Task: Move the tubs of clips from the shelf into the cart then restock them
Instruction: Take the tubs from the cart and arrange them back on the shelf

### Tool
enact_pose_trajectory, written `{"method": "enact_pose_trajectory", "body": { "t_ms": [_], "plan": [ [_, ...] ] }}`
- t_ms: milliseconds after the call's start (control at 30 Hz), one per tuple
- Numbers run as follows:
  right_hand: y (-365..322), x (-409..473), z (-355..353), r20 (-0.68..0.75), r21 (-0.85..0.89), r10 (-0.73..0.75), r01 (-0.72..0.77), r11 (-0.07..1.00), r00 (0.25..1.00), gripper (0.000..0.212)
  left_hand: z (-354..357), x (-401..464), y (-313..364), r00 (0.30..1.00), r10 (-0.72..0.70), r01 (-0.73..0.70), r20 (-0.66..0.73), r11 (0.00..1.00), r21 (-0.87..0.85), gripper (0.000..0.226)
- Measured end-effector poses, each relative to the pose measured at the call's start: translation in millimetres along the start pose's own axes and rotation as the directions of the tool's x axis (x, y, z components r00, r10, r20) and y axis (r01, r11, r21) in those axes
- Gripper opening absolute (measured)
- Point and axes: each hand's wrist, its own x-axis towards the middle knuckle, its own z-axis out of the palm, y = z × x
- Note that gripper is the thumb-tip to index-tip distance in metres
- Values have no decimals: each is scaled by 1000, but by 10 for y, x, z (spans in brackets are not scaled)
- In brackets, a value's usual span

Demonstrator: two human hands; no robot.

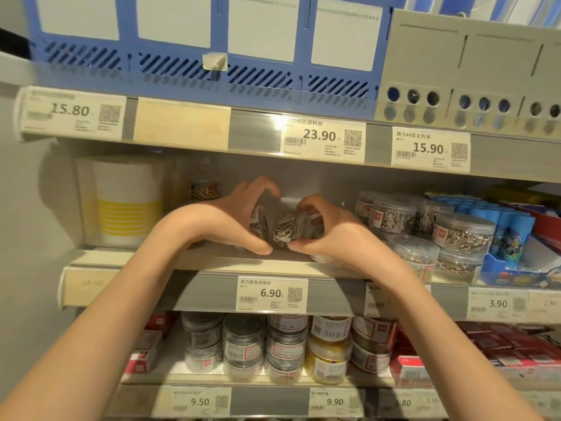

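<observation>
left hand [235,220]: fingers curled over top, thumb under, clamped on left side of clip tubs
right hand [326,230]: same cupped grip on right side, thumb tip nearly meeting left thumb
clip tubs [283,230]: clear, silver paper clips inside, lying on their sides, squeezed between both hands, just above front edge of middle shelf [212,262]
more tubs [425,226]: stacked right of the grip, same shelf
coloured-clip tub [205,189]: behind left hand, near shelf back
white-yellow box [121,202]: far left of grip
price tag 6.90 [271,294]: directly below grip
lower tubs [273,344]: shelf below
cart: not visible
</observation>
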Motion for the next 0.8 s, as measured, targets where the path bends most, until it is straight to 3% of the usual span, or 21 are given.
{"method": "enact_pose_trajectory", "body": {
  "t_ms": [200,467,600,800],
  "plan": [
    [9,-31,7,-44,-10,-31,31,999,999,61,85,-68,-89,991,-37,22,-130,993,-117,65],
    [-54,-118,-48,-234,203,-52,101,974,971,54,162,-50,-87,962,-141,96,-233,977,-192,59],
    [-66,-172,-160,-280,174,-39,91,981,959,49,166,-32,-51,960,-115,65,-256,979,-195,52],
    [-16,-351,-466,-354,57,-49,73,996,934,38,217,99,65,971,-36,14,-236,995,-96,58]
  ]
}}
